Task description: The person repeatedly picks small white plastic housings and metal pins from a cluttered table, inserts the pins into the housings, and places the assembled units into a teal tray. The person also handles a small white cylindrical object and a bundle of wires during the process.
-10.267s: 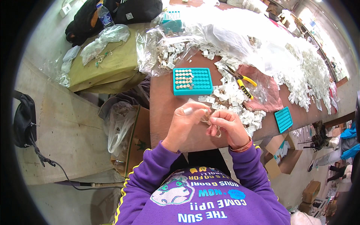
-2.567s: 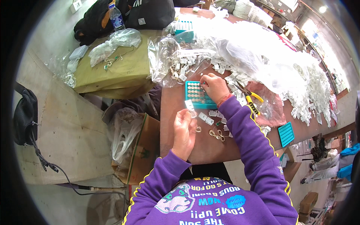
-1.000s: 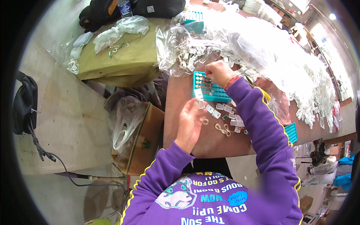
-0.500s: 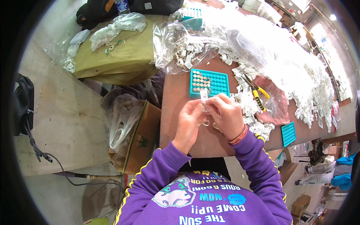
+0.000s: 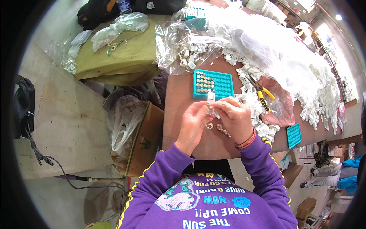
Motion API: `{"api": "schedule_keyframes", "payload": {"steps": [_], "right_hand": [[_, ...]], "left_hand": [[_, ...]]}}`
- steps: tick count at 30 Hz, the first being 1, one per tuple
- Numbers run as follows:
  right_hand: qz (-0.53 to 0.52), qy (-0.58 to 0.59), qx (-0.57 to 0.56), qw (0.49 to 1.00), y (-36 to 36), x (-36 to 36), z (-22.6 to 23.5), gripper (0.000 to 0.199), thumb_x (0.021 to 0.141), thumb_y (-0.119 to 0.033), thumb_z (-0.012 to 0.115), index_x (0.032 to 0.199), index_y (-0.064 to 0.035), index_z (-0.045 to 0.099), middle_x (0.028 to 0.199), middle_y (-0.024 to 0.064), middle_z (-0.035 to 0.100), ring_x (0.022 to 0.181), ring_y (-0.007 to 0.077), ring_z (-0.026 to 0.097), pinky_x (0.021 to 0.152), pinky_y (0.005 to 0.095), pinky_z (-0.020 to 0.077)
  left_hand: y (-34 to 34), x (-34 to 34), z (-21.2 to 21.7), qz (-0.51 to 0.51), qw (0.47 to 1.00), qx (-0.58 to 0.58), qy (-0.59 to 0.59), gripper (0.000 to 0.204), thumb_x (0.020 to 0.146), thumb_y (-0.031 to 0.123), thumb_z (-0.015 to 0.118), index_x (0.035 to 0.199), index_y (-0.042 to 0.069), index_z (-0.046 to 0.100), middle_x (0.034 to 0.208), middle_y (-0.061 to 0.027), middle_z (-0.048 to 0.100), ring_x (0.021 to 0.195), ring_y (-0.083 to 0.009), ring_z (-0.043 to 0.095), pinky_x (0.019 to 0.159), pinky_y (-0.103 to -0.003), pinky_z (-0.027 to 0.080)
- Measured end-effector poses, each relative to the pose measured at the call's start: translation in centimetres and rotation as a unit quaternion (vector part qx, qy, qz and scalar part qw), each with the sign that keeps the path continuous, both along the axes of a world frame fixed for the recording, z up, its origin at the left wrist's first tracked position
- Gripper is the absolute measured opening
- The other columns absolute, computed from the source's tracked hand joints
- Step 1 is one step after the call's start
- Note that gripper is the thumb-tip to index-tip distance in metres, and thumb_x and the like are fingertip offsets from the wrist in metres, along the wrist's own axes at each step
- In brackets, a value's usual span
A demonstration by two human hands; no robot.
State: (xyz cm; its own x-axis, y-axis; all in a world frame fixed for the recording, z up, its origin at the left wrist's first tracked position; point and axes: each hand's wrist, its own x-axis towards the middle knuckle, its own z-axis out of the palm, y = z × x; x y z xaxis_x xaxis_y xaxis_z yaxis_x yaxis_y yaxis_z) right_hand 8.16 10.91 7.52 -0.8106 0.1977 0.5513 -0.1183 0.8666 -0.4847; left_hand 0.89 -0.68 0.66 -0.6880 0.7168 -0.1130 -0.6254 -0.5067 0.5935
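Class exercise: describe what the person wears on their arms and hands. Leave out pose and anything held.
Both arms are in long purple sleeves with a thin yellow seam line and ribbed cuffs. The left hand and right hand are bare, without gloves. The right wrist carries a reddish bangle.

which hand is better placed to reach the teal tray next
Right, probably. The right hand sits directly below the teal tray, fingertips nearest its front edge. The left hand lies further to the left, and both pinch the small clear packet.
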Motion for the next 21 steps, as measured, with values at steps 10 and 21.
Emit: {"api": "schedule_keyframes", "payload": {"steps": [10,21], "right_hand": [[0.005,0.030,0.101,0.994,-0.3,-0.2,-1.3,0.027,0.069,-0.004,0.064,0.095,-0.0091,0.068,0.083,0.0063,0.066,0.074,0.0231,0.065,0.066,0.0333,0.0514],[-0.106,-0.036,0.087,0.990,6.3,-5.9,-2.4,0.013,0.085,-0.013,0.063,0.095,-0.0095,0.071,0.084,0.0098,0.065,0.080,0.0281,0.063,0.070,0.0375,0.0506]], "left_hand": [[0.0,0.0,-0.4,-0.008,0.999,0.000,-0.037,0.021,0.096,0.018,0.059,0.111,0.003,0.057,0.102,-0.0048,0.064,0.087,-0.0107,0.062,0.078,-0.026,0.052],[0.0,-0.5,-0.8,-0.008,0.997,0.016,-0.079,0.020,0.098,0.014,0.054,0.114,0.002,0.053,0.098,-0.0106,0.063,0.074,-0.0104,0.058,0.059,-0.019,0.047]]}}
